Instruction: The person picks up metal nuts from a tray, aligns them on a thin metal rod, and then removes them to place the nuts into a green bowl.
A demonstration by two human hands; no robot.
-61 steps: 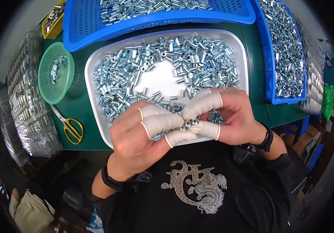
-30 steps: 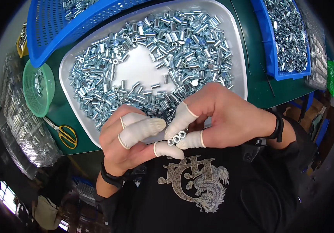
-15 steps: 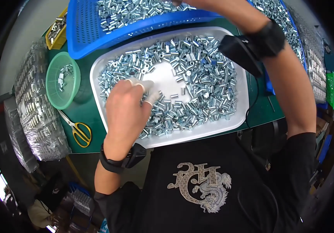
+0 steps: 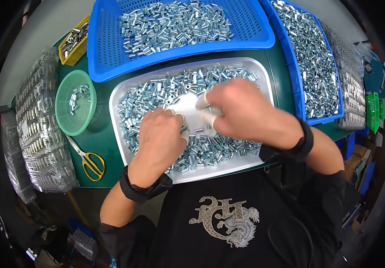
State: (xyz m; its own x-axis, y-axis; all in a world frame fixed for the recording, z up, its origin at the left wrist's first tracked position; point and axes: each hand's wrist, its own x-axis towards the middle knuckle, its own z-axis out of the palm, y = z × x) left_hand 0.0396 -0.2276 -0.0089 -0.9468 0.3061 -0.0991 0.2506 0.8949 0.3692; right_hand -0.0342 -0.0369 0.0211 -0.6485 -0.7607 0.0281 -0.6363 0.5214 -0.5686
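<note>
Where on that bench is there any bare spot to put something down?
Little. Green table shows between the white tray and the green bowl, partly taken by scissors. The tray's bare middle is under the left hand and right hand. The blue baskets are packed.

White tray [image 4: 125,96], rounded rectangle, flat on bench. Small silver metal sleeves [image 4: 150,96] heaped loose around its walls, thickest from 9 to 12 o'clock; bare patch [image 4: 188,105] at centre.
</note>
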